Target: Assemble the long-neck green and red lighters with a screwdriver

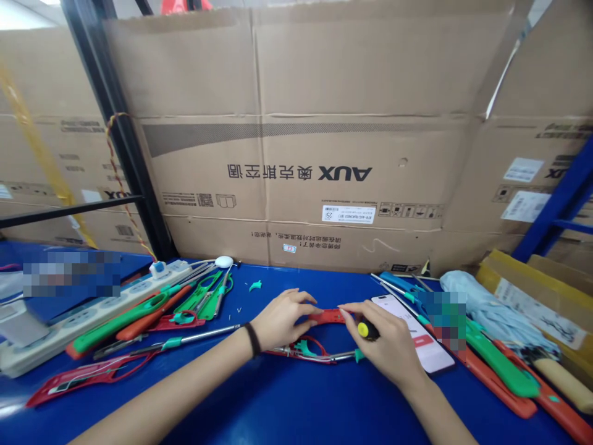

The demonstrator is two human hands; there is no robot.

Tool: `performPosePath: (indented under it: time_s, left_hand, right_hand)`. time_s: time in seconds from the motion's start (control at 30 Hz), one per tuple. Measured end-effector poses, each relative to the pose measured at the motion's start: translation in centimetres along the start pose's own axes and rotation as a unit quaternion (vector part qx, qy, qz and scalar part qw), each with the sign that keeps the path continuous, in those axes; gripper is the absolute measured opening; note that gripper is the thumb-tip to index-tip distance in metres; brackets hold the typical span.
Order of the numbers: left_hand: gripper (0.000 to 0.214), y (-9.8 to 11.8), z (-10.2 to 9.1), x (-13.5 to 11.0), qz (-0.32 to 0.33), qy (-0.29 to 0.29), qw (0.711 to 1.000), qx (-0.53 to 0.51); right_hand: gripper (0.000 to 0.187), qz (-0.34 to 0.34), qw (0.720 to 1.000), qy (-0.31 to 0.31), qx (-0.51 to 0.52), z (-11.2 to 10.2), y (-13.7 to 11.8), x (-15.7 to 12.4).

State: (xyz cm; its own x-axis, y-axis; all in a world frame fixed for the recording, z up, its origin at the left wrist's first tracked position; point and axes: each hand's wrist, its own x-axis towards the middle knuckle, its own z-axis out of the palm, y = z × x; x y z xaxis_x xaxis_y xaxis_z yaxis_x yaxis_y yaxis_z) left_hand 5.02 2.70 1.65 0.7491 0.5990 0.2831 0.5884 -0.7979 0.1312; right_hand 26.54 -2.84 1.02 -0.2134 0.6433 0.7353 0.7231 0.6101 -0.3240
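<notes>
A small red plastic part [330, 317] lies between my two hands, just above the blue tabletop. The fingers of my left hand [283, 316], with a black band at the wrist, grip its left end. My right hand [386, 337] has its thumb and fingertips at the right end. Tucked in that same hand is a screwdriver [367, 330] with a black handle and yellow end; its tip is hidden. Below the hands lies an opened red-framed piece [309, 349] with a metal rod and green bits, partly covered by my fingers.
A phone [433, 352] lies right of my right hand. Red and green handled pieces [498, 355] are piled at the right, by a blue bundle [495, 309]. More handles [121, 321] and a power strip [92, 312] are at the left. A cardboard wall [296, 142] stands behind.
</notes>
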Motion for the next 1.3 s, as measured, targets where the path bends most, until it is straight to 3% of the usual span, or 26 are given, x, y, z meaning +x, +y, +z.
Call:
performPosePath:
  time_s: [0.13,0.23,0.33,0.43,0.57,0.63,0.67,0.77,0.9,1.0,1.1,1.2,1.3]
  left_hand:
    - [0.038,0.6,2.2,3.5,-0.006,-0.062,0.997,0.036]
    - [0.034,0.0,3.0,4.6,-0.008,-0.088,0.995,0.050]
    - [0.034,-1.6,2.3,4.3,-0.043,-0.098,0.993,0.045]
    - [0.027,-3.5,-0.1,2.9,-0.105,-0.084,0.991,0.020]
    - [0.023,-4.4,-4.5,0.0,-0.139,-0.105,0.982,-0.079]
    - [0.035,-3.9,-5.9,-1.7,-0.142,-0.131,0.971,-0.143]
    - [0.041,-3.5,-6.2,-2.6,-0.171,-0.131,0.951,-0.224]
    - [0.053,-2.3,-5.5,-5.1,-0.234,-0.112,0.898,-0.354]
    - [0.059,-2.1,-2.9,-7.2,-0.342,-0.036,0.865,-0.366]
    - [0.058,-3.2,-1.7,-7.0,-0.335,0.015,0.901,-0.276]
    - [0.053,-4.7,-1.1,-5.6,-0.272,-0.006,0.953,-0.135]
    - [0.047,-5.6,-0.8,-3.9,-0.240,-0.026,0.967,-0.084]
    - [0.045,-4.8,-0.8,-2.8,-0.216,0.002,0.976,-0.039]
  right_hand:
    - [0.014,0.001,0.997,0.080,-0.019,-0.3,0.6,0.1]
    - [0.015,0.004,0.994,0.108,-0.034,-0.6,0.9,0.3]
    - [0.016,0.008,0.992,0.119,-0.042,-0.7,0.8,0.4]
    - [0.017,0.008,0.994,0.102,-0.032,-0.6,0.6,0.4]
    - [0.019,0.006,0.999,0.039,-0.007,-0.4,0.1,0.4]
    - [0.018,0.027,0.999,-0.022,0.000,-0.6,0.1,0.4]
    - [0.017,0.045,0.997,-0.060,-0.002,-0.7,0.2,0.5]
    - [0.019,0.105,0.978,-0.175,-0.031,-1.4,0.9,0.4]
    - [0.013,0.151,0.951,-0.264,-0.055,-2.3,1.8,-0.2]
    - [0.019,0.146,0.940,-0.303,-0.052,-2.1,1.6,-0.9]
    - [0.016,0.132,0.936,-0.322,-0.054,-1.5,1.1,-1.4]
    - [0.009,0.123,0.935,-0.328,-0.060,-1.1,0.8,-1.5]
    - [0.004,0.119,0.936,-0.326,-0.060,-1.1,0.7,-1.5]
